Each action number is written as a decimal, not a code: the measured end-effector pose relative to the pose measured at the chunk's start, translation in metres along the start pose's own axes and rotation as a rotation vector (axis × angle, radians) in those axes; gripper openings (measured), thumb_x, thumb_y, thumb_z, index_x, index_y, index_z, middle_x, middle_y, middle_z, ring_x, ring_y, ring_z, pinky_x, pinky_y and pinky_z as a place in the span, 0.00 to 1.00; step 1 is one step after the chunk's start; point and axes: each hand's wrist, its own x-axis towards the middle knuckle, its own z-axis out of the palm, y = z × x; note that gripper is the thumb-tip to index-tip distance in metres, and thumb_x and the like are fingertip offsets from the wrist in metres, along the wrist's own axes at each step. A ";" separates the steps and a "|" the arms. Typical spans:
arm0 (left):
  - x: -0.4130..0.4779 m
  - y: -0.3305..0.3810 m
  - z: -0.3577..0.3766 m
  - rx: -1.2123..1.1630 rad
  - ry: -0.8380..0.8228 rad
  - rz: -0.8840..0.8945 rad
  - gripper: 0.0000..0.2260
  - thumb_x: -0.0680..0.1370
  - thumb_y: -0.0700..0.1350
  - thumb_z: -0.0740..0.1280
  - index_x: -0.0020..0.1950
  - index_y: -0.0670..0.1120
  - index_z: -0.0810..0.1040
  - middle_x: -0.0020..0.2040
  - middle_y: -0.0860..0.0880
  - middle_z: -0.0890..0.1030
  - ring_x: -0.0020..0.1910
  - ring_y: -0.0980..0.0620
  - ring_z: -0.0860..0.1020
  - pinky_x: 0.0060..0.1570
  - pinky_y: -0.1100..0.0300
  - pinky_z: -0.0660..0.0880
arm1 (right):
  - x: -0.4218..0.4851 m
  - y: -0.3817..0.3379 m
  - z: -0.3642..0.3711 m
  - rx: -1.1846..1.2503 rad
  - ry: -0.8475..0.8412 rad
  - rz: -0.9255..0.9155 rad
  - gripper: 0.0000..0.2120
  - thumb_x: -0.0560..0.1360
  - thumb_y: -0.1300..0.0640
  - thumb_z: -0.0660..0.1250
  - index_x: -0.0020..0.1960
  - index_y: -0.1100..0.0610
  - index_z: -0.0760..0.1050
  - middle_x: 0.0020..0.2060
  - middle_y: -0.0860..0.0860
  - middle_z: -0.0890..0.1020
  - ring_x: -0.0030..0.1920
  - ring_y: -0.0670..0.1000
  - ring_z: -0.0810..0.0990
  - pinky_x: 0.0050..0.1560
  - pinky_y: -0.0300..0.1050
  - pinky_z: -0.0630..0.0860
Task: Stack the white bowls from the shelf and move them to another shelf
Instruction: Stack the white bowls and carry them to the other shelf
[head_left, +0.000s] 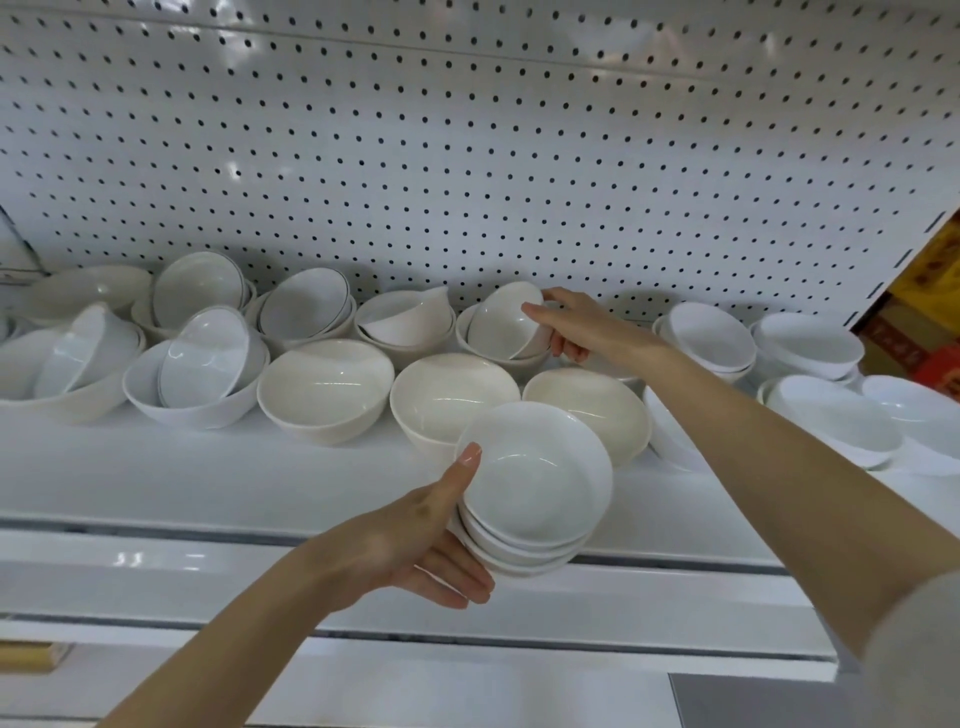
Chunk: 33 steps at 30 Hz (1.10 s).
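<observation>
Still gathering: left hand (415, 540) cupping the stack (530, 499) off the shelf (208, 478) front edge, right hand (571, 327) pinching a tilted bowl (504, 322) near the back edge, next needing a lift onto the stack.

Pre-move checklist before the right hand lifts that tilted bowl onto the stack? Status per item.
1. Right hand has hold of the tilted bowl: ok, fingers over its rim and side.
2. Tilted bowl free to lift: ok, it sits loose on top of the nested bowls at the back, nothing on it.
3. Stack of bowls supported by the left hand: ok, thumb on the rim, fingers underneath.
4. Stack nested evenly: ok, rims look level.
5. Path from back row to stack: not ok, the cream bowls in the front row stand between, so lift over them.
6. Bowl size matches the stack: cannot tell.
</observation>
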 end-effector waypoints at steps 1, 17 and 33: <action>0.000 0.000 0.000 0.006 0.000 0.001 0.42 0.62 0.75 0.50 0.59 0.44 0.74 0.46 0.38 0.85 0.45 0.46 0.85 0.53 0.51 0.80 | 0.000 0.000 0.000 0.009 -0.002 -0.001 0.23 0.77 0.42 0.62 0.68 0.51 0.68 0.32 0.54 0.78 0.24 0.49 0.69 0.26 0.41 0.66; -0.002 0.002 -0.001 -0.040 -0.024 0.025 0.41 0.63 0.75 0.50 0.66 0.48 0.67 0.49 0.36 0.84 0.46 0.46 0.84 0.55 0.50 0.80 | 0.004 0.005 -0.004 0.231 -0.088 0.032 0.07 0.80 0.58 0.61 0.46 0.57 0.75 0.29 0.55 0.78 0.31 0.50 0.70 0.26 0.38 0.64; -0.002 -0.002 -0.001 -0.082 -0.012 0.034 0.37 0.62 0.74 0.51 0.59 0.50 0.70 0.49 0.37 0.84 0.47 0.45 0.84 0.54 0.50 0.80 | -0.017 -0.010 -0.018 0.330 -0.028 -0.032 0.11 0.80 0.61 0.60 0.60 0.56 0.77 0.34 0.57 0.78 0.29 0.46 0.74 0.33 0.37 0.71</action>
